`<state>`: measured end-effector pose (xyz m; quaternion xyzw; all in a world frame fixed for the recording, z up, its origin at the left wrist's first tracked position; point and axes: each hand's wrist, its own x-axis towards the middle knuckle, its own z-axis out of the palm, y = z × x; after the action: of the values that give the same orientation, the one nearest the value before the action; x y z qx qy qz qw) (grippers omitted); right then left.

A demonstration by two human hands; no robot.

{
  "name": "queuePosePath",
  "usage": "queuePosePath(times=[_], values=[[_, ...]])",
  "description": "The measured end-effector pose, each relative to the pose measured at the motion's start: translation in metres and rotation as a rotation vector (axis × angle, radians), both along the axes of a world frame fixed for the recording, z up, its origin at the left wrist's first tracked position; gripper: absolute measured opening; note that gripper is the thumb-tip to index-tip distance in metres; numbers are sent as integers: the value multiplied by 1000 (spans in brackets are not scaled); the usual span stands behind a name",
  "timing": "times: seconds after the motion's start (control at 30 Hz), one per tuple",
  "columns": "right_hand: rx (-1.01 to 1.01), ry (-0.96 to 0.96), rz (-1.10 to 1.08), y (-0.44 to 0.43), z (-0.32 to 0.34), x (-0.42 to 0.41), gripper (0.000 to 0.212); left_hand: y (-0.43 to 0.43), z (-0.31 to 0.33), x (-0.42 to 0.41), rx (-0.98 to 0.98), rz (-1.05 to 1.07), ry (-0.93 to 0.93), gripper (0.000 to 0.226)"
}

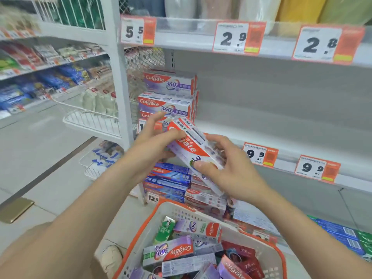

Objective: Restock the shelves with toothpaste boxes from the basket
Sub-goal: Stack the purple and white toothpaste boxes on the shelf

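Shelf: white sheet metal, flat, edged with paper price tags.
Basket: perforated pale plastic, orange-rimmed, heaped with long cartons.
Stack: glossy oblong boxes, piled at shelf's left end.
Toothpaste box: held tilted before the stack.
Left hand: thumb pressed on top, fingers underneath.
Right hand: thumb and curled fingers clasped around box's lower end.

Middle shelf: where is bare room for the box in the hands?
The white metal middle shelf is bare rightward from the left-end stack of purple-and-red Colgate boxes, above the orange 9.9 price tags; the held red-and-white toothpaste box should fit there. Crowded: the blue and red boxes stacked below, at left.
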<state>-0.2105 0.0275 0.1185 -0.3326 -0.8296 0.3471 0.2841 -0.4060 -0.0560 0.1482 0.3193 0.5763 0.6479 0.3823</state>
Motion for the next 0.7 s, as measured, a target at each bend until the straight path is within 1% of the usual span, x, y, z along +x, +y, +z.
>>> queuePosePath(times=[0.07, 0.17, 0.2, 0.27, 0.33, 0.4, 0.47, 0.6, 0.7], values=[[161, -42, -30, 12, 24, -16, 70, 10, 12, -15, 72, 75, 206, 51], [363, -99, -44, 41, 60, -54, 80, 31, 21, -43, 157, 211, 469, 34], [417, -125, -39, 52, 72, -70, 83, 39, 23, -54, 176, 289, 552, 31], [527, -195, -19, 74, 91, -105, 85, 54, 22, -75, 184, 441, 690, 34], [610, -294, 2, 95, 106, -136, 84, 67, 18, -92, 164, 532, 757, 38], [636, -373, 24, 113, 115, -161, 76, 78, 13, -106, 133, 556, 783, 43], [630, -390, 60, 127, 116, -179, 71, 87, 11, -117, 97, 525, 782, 45], [650, -425, 115, 146, 106, -197, 81, 104, 3, -134, 16, 470, 818, 48], [706, -402, 139, 155, 96, -200, 66, 110, -4, -137, -22, 490, 873, 55]])
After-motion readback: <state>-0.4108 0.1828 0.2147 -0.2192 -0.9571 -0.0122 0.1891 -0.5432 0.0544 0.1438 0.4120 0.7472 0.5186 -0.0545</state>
